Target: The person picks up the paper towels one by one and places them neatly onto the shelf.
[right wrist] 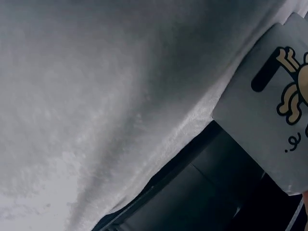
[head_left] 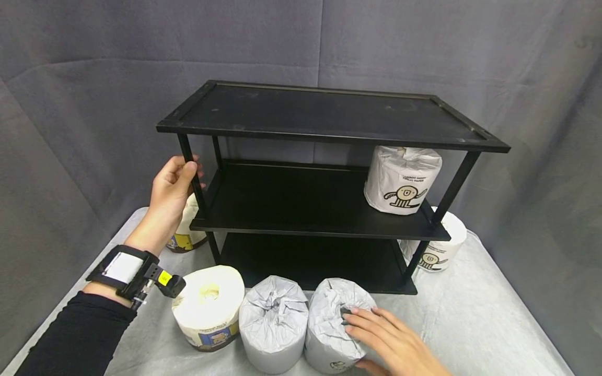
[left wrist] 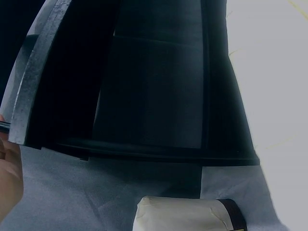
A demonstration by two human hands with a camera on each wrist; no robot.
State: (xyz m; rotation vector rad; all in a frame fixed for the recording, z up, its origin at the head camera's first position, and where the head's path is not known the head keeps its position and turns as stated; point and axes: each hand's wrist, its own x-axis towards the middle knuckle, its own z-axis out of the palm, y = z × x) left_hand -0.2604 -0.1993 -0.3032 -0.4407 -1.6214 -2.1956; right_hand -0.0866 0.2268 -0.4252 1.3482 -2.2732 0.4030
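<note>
My left hand (head_left: 174, 183) grips the front left post (head_left: 197, 190) of a black three-tier shelf rack (head_left: 301, 117). At the left edge of the left wrist view, part of that hand (left wrist: 9, 178) shows beside the rack. My right hand (head_left: 390, 339) holds a white-wrapped toilet roll (head_left: 324, 308) in front of the rack, fingertips at its core hole and thumb at its lower side. A printed cartoon figure shows on a white-wrapped roll (right wrist: 269, 115) in the right wrist view. A second white-wrapped roll (head_left: 273, 324) stands immediately to its left.
A cream toilet roll (head_left: 209, 300) stands front left, and another (head_left: 188, 219) is behind my left wrist. On the middle shelf, at right, sits a wrapped roll (head_left: 404, 177). One more roll (head_left: 447, 240) stands beyond the right posts. Grey cloth (head_left: 263, 42) hangs behind.
</note>
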